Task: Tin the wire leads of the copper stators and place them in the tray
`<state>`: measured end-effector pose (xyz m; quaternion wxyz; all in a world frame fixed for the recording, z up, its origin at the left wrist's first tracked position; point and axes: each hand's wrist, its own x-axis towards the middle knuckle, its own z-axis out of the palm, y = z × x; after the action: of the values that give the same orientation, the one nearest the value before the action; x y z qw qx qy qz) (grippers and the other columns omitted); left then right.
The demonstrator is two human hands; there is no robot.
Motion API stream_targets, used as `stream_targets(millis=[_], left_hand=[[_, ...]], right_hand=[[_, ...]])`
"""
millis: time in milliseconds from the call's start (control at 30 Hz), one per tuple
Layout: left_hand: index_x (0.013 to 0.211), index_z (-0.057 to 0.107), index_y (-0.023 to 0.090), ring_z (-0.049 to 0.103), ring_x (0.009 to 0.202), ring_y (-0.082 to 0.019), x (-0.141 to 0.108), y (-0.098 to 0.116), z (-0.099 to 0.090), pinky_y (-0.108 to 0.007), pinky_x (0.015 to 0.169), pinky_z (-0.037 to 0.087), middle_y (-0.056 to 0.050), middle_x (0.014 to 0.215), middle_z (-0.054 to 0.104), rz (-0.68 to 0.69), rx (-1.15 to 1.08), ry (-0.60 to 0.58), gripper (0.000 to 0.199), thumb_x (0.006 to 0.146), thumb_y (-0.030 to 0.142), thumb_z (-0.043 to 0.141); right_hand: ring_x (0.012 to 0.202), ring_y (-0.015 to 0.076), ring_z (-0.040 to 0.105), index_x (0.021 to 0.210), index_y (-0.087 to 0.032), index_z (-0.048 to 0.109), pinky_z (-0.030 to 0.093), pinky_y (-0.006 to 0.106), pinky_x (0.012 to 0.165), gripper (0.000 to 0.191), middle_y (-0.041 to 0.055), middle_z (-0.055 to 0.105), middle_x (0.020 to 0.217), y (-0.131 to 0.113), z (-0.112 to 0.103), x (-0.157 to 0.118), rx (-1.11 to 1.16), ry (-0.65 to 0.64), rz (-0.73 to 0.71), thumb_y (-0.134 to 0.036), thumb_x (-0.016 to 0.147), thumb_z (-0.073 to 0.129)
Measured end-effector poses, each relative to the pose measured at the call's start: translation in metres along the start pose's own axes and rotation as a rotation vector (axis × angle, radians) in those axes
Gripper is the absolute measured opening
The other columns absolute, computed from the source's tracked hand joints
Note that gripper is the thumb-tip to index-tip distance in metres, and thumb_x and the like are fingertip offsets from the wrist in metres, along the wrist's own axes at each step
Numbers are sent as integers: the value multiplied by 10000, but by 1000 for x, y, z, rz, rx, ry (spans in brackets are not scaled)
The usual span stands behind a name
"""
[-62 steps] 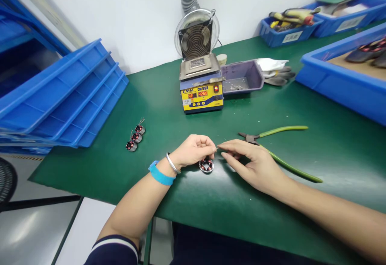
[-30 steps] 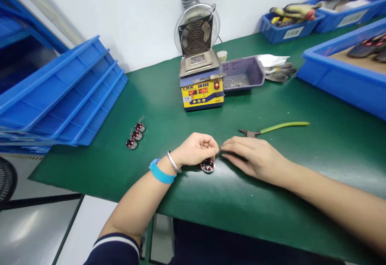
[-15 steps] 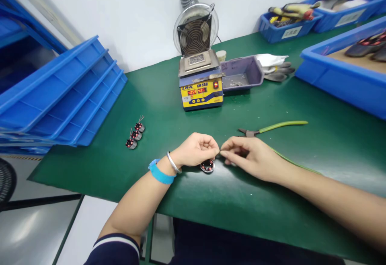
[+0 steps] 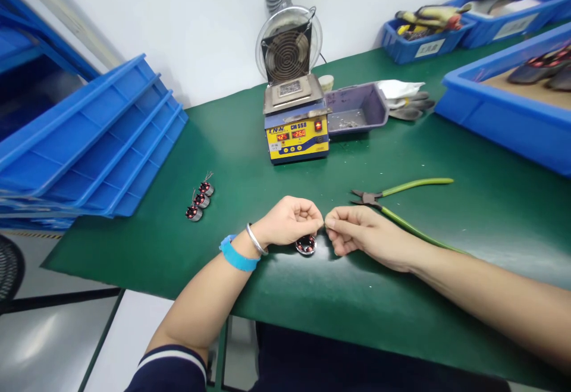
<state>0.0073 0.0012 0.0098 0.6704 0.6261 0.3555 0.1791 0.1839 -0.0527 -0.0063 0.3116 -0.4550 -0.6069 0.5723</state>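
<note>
A small round motor part with copper windings [image 4: 306, 244] sits on the green table, partly covered by my left hand [image 4: 297, 220]. The thumb and forefinger of that hand are pinched together above it. My right hand [image 4: 357, 231] makes a pinch too, its fingertips almost meeting the left ones. Whatever is between the fingertips is too small to make out. Beyond my right hand lie cutting pliers with green handles [image 4: 417, 185], jaws apart, one handle running behind my forearm. Several similar motor parts [image 4: 200, 200] with thin wires upright stand in a row to the left.
A yellow and blue heated solder pot [image 4: 297, 139] stands at the back, with a fan [image 4: 288, 53] behind it. Beside it are a purple bin [image 4: 379, 103] and grey gloves [image 4: 413, 106]. Stacked blue trays [image 4: 111, 136] lean at left; a blue tray [image 4: 495, 124] flanks the right.
My right hand's fingers have curled in more, and its wrist has dropped slightly, showing more of the pliers. My left hand stays nearly still.
</note>
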Motion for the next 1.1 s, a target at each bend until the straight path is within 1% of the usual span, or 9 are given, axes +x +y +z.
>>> stream_targets(millis=[67,200,300,533,633,733,833,967,1100], left_hand=[[662,575,96,500,485,-52,0,0,0,-167,493,384,-2,545,583,0,1,-8,186,701,235,694],[661,566,101,511,486,-55,0,-2,-1,-170,502,394,-4,545,587,-2,-16,-15,174,713,223,680],[656,560,101,508,489,-51,0,-2,-1,-165,501,392,-2,547,587,0,-32,-17,166,701,207,679],[661,575,98,489,481,-48,-1,1,0,-166,482,376,4,547,574,5,-36,-29,166,678,221,684],[658,571,99,490,479,-48,0,0,0,-168,483,377,5,543,573,-5,-48,-37,195,673,241,704],[658,563,102,499,484,-53,1,-2,-1,-173,494,384,3,544,578,-14,-55,-49,189,688,232,697],[663,559,103,507,487,-60,2,-4,-2,-180,501,391,1,546,582,-5,-56,-54,156,701,205,671],[646,557,106,512,484,-58,3,-3,-2,-172,495,391,6,536,584,-9,-52,-56,99,672,143,645],[637,559,106,494,435,-46,5,-2,2,-156,455,374,13,508,578,-32,-80,22,92,669,125,643]], right_hand=[[552,144,632,752,-170,530,534,283,549,367,48,639,650,1,-3,-1,-73,16,-49,-492,905,443],[742,188,651,908,-187,623,508,323,670,210,86,703,848,4,-17,-4,-757,235,-580,-358,910,502],[768,199,639,927,-190,636,483,343,687,217,88,708,894,4,-20,-4,-983,218,-781,-232,934,424],[492,136,607,725,-178,509,498,267,507,338,42,639,620,-1,-1,0,-226,8,-168,-332,963,325],[548,147,625,785,-165,562,490,267,529,272,51,658,659,0,-6,-1,-394,54,-292,-340,937,419],[692,168,628,885,-165,612,466,291,626,160,74,691,818,3,-15,-3,-867,220,-693,-265,916,492],[727,166,589,920,-156,609,425,303,659,220,73,685,868,4,-19,-2,-1183,239,-949,-148,947,391],[666,160,533,797,-160,574,389,303,634,289,49,621,725,2,-20,4,-1226,184,-918,-158,960,334],[609,153,521,747,-178,541,402,285,580,277,52,589,679,-2,-31,3,-1040,289,-639,-235,948,358]])
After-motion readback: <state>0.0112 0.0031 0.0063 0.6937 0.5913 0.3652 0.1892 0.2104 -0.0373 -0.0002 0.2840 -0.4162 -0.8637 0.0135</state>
